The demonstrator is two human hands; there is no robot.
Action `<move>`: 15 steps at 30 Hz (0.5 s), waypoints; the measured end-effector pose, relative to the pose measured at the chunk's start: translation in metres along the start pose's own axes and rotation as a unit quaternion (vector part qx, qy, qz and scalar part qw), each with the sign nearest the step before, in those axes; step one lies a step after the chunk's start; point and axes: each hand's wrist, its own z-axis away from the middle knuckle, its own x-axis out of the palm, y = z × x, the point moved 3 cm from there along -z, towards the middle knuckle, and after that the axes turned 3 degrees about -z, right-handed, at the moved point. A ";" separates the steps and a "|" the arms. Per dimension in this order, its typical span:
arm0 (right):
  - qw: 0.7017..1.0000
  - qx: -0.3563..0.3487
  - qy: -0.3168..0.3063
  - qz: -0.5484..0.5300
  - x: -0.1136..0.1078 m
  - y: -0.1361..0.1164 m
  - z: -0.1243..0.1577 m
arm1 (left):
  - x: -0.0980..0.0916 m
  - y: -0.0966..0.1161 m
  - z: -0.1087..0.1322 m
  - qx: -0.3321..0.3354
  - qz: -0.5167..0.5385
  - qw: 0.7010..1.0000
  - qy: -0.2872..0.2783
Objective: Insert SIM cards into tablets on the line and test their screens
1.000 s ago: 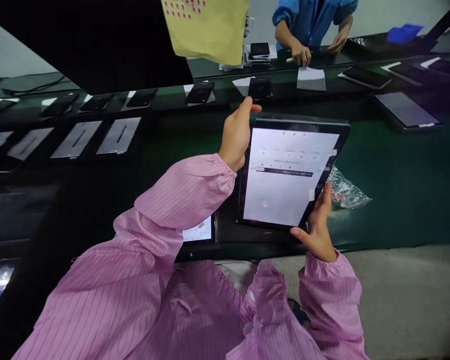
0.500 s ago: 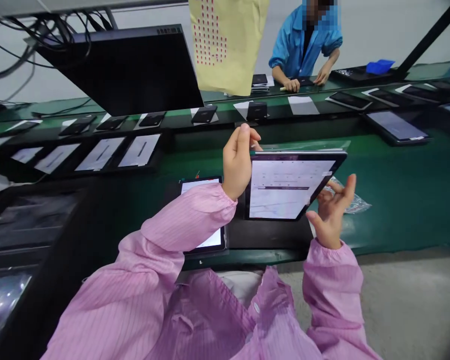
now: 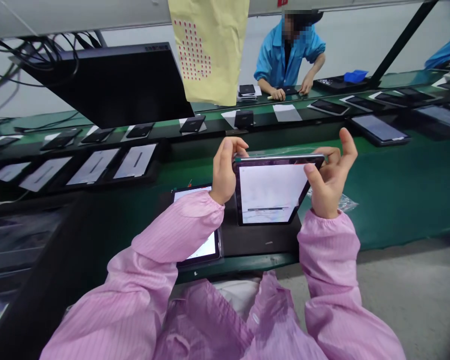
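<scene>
A tablet (image 3: pixel 272 192) with a lit white screen is held up in front of me, its screen tilted towards me. My left hand (image 3: pixel 224 172) is closed around its left edge, near the top corner. At the top right corner my right hand (image 3: pixel 330 175) has its thumb at the screen's edge and its other fingers behind; the index finger points up. Clear film shows along the tablet's top edge. Beneath it lies a black mat (image 3: pixel 260 242). A second lit tablet (image 3: pixel 206 247) lies on the bench, partly hidden by my left sleeve.
Several lit tablets (image 3: pixel 93 166) stand in black holders at the left. A dark monitor (image 3: pixel 108 85) and a yellow sheet (image 3: pixel 212 50) hang overhead. Crumpled clear plastic (image 3: pixel 347 203) lies right of my hands. Across the conveyor, a person in blue (image 3: pixel 290 55) handles a dark device.
My right hand has risen from the tablet's lower right side to its top right corner. The on-screen content has changed, and the whole view has shifted slightly.
</scene>
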 end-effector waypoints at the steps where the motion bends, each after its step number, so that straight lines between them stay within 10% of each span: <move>1: 1.000 0.000 0.004 0.005 0.001 0.001 0.000 | -0.001 0.003 -0.004 0.020 -0.003 0.999 -0.039; 8: 0.999 0.034 0.008 0.038 0.006 0.003 -0.004 | 0.009 0.036 -0.043 0.108 -0.152 0.913 -0.362; 15: 0.976 0.071 -0.197 0.053 -0.009 0.006 0.033 | 0.024 0.031 -0.055 0.059 -0.163 0.940 -0.294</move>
